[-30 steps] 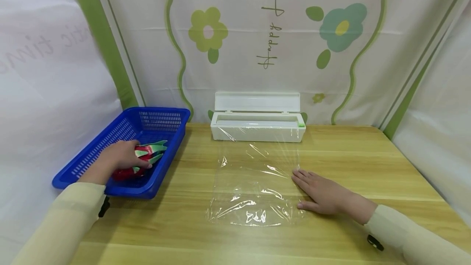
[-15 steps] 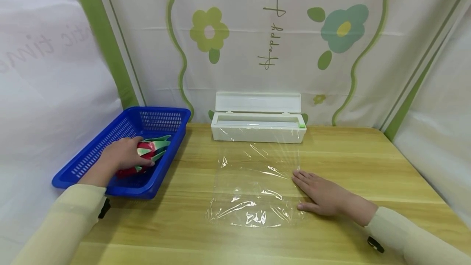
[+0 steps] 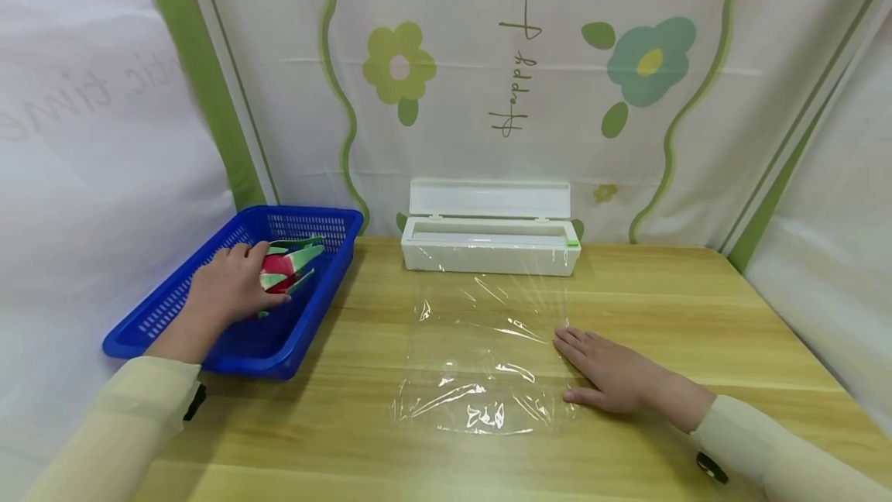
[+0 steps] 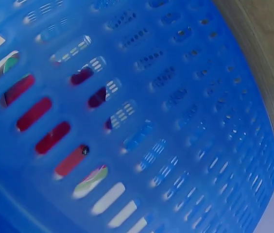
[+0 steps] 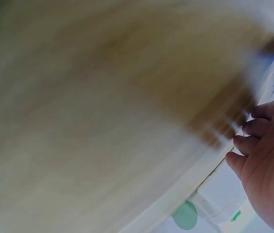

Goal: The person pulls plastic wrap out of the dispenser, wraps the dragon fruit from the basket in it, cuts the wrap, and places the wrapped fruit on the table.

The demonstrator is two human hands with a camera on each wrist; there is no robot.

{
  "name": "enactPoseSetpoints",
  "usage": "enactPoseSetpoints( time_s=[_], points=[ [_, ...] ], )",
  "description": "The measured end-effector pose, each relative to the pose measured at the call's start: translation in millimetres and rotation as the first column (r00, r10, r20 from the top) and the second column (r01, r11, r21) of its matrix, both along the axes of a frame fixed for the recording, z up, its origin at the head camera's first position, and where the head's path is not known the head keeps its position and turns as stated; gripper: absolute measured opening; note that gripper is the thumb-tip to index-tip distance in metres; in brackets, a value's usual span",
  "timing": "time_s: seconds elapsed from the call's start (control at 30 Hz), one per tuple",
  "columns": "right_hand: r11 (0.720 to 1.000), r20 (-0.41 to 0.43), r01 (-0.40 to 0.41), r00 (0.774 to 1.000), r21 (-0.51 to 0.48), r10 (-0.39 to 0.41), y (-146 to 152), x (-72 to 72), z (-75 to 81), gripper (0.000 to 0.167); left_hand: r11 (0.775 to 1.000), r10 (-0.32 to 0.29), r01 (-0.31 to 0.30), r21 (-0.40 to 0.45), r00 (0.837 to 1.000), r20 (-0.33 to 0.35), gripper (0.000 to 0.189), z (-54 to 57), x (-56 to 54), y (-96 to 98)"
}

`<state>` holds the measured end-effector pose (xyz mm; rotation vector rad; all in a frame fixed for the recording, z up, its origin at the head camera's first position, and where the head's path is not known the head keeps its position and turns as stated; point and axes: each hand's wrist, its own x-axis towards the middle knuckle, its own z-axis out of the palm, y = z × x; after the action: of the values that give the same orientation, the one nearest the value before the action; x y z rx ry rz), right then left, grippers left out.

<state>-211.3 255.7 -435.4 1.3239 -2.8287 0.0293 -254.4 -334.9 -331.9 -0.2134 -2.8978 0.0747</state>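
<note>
My left hand grips a red dragon fruit with pale green leafy scales, inside the blue plastic basket on the left. Palm and fingers cover the fruit's near end. Through the slots of the basket wall, the left wrist view shows red patches of the dragon fruit. On the table, my right hand lies with straight fingers, its fingertips at the right edge of a clear sheet of cling film. That sheet runs out from a white cling film dispenser with its lid raised.
The wooden table carries the basket, film and dispenser. A green cutter tab sits at the dispenser's right end. Behind stands a white curtain printed with flowers, and white cloth sides close in on the left and right.
The left hand has raised the dragon fruit and moved it slightly toward the back of the basket. The right hand and the cling film stay in place.
</note>
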Motion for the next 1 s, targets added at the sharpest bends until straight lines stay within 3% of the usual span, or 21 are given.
enactPoseSetpoints(
  time_s=[0.17,0.3,0.4,0.5,0.67,0.77,1.0],
  points=[
    [1.0,0.014,0.004,1.0,0.009,-0.005,-0.2,0.5,1.5,0.081,0.998,-0.034,0.029,-0.053,0.994,-0.1,0.101,2.7,5.1,1.8],
    [1.0,0.018,0.004,1.0,0.008,-0.004,-0.1,1.0,1.6,0.081,0.992,-0.086,0.066,-0.103,0.975,-0.205,0.101,3.8,8.0,2.1],
    [1.0,0.018,0.002,1.0,0.006,-0.002,0.1,0.9,1.4,0.081,0.984,-0.149,0.11,-0.141,0.94,-0.306,0.103,3.5,8.3,1.9],
    [1.0,0.017,0.001,1.0,0.004,-0.001,0.3,0.7,1.2,0.081,0.97,-0.218,0.155,-0.185,0.89,-0.4,0.104,3.8,7.6,1.8],
    [1.0,0.019,0.004,1.0,0.006,-0.004,0.6,0.6,0.6,0.082,0.947,-0.303,0.203,-0.249,0.822,-0.482,0.103,6.7,5.7,1.9],
    [1.0,0.021,0.008,1.0,0.007,-0.008,0.5,0.7,0.5,0.082,0.939,-0.327,0.212,-0.272,0.801,-0.502,0.101,9.6,5.8,3.4],
    [1.0,0.021,0.007,1.0,0.004,-0.007,0.1,0.8,2.2,0.082,0.927,-0.357,0.226,-0.299,0.773,-0.524,0.1,16.1,7.0,9.5]
  ],
)
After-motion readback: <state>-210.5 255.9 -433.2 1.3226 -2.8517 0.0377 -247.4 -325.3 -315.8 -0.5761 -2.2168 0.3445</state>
